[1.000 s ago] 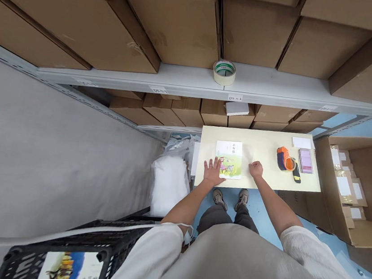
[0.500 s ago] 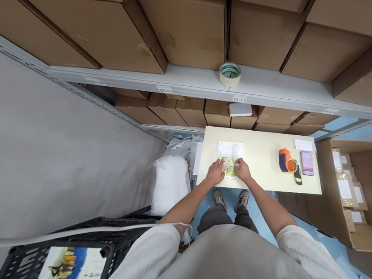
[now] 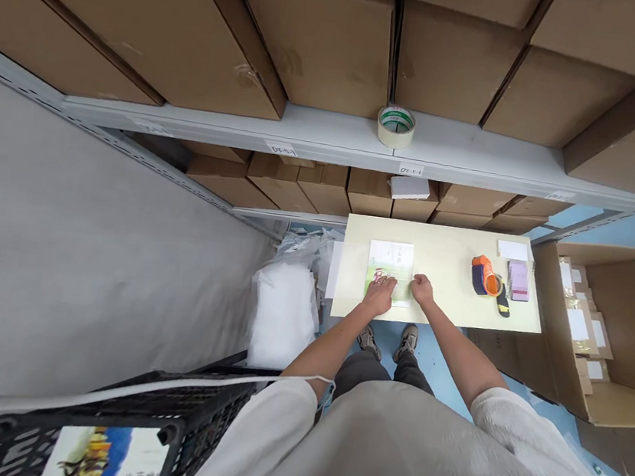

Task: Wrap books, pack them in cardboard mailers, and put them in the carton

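A thin picture book (image 3: 390,253) with a white top and a green lower part lies flat on the cream table (image 3: 442,307). My left hand (image 3: 381,295) rests on its lower part with the fingers stretched out, covering some of the printed picture. Just beside the book's right edge is my right hand (image 3: 421,289), its fingertips pinched together. What sits between those fingertips, if anything, is too small to make out.
An orange tape dispenser (image 3: 483,275), a black-and-yellow cutter (image 3: 503,301) and a purple item (image 3: 518,280) lie at the table's right. An open carton (image 3: 633,308) with packages stands beyond. A tape roll (image 3: 395,129) sits on the shelf; a black crate (image 3: 197,416) is lower left.
My left hand has slid to the right across the book. My right hand has moved right, from over the book to beside its right edge. The view has shifted slightly.
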`<state>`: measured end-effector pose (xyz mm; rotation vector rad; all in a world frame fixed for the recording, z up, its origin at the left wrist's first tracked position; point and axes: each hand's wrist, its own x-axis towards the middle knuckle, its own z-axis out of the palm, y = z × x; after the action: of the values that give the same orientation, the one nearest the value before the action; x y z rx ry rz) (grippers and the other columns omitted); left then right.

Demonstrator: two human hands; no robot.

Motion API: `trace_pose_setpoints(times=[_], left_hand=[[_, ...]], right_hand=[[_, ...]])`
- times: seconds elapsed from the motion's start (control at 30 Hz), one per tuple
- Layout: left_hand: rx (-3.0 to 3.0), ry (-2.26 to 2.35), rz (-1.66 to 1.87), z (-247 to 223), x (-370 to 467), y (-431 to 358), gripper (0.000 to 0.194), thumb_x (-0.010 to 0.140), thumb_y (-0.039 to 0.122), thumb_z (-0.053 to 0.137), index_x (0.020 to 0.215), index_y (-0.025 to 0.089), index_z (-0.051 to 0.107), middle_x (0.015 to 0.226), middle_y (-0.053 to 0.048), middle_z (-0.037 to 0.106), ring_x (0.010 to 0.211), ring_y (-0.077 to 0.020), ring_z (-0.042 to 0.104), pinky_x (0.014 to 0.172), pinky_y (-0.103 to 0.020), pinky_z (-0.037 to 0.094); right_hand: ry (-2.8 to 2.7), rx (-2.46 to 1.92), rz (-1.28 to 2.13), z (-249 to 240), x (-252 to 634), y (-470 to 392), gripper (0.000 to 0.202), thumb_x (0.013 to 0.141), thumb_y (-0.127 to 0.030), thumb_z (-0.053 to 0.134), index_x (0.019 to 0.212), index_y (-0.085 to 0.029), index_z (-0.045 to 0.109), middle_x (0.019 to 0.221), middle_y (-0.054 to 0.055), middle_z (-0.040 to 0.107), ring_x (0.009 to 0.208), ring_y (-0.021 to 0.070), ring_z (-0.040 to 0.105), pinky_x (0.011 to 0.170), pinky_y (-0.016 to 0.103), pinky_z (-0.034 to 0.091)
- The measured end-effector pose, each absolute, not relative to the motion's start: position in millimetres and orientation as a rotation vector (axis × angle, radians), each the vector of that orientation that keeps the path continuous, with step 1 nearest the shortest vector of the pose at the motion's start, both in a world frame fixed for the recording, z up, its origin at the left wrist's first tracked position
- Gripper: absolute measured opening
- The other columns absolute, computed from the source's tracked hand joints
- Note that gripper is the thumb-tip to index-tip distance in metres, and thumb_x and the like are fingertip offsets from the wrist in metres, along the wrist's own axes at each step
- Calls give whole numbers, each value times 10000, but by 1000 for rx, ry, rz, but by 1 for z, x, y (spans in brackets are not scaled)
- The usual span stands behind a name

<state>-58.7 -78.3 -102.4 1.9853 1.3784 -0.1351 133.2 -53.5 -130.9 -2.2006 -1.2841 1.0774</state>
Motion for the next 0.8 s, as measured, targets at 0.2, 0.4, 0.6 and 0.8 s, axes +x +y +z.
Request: trace_pose_setpoints(times=[0.2,0.4,0.6,0.8], left_hand=[[1980,1361,-51,-106,-65,-77,659,979,211,502,1636,207,455,1706,-109,489,1620,-274,373,1344,-449,280],[1787,1430,86,-94,-59,-66,607,1039,334,481,1636,225,471,1635,-84,587,1510,-284,539,1278,-440,401],[1537,1312,339,-76,-23,-56,524,1058,324,492,1573,236,524,1541,-78,676,1417,-224,637,1211,-389,483],[1343,1278,509,-62,-10,-53,389,1087,487,510,1403,282,606,1369,-59,769,1213,-210,754,1038,-352,592]], right_hand=[[-1073,-2180,1305,-131,122,-48,131,740,-348,677,793,-242,621,674,-31,619,690,190,621,662,287,521],[-1132,-2087,1300,-117,122,-46,174,761,-348,608,698,-273,464,647,-72,506,653,160,502,625,262,419],[-1206,-2061,1178,-84,158,-40,225,812,-384,595,715,-278,421,659,-61,472,692,173,487,640,275,411],[-1037,-1855,1474,-58,171,-43,438,926,-707,558,858,-281,484,759,-41,549,628,160,510,599,282,469]])
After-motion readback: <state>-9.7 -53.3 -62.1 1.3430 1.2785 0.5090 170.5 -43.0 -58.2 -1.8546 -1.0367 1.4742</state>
